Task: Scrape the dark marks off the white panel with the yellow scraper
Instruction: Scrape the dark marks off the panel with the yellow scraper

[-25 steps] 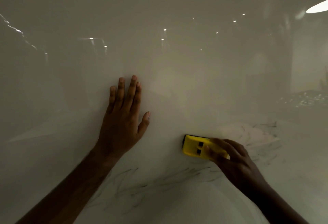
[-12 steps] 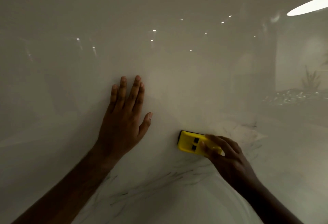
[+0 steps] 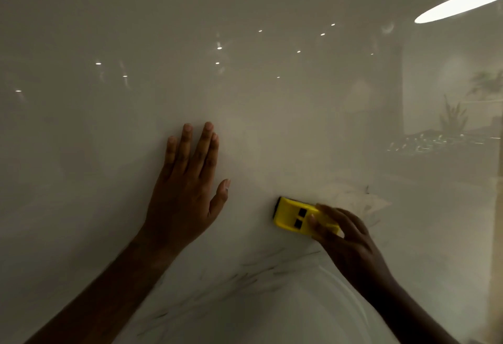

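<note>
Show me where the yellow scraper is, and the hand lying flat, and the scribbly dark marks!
yellow scraper (image 3: 292, 217): head view, on its yellow top face beside the two black slots.
left hand (image 3: 182, 196): head view, on the back of the hand, flat on the panel.
dark marks (image 3: 255, 275): head view, on the faint streaks below the scraper.

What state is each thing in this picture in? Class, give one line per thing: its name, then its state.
Left hand: flat on the panel, fingers straight.
Right hand: grips the scraper, fingers curled over its rear end.
Yellow scraper: held against the panel, front end pointing left.
White panel: glossy, reflecting lights.
Dark marks: still on the panel, streaked below the scraper; fainter ones to its right.
</note>
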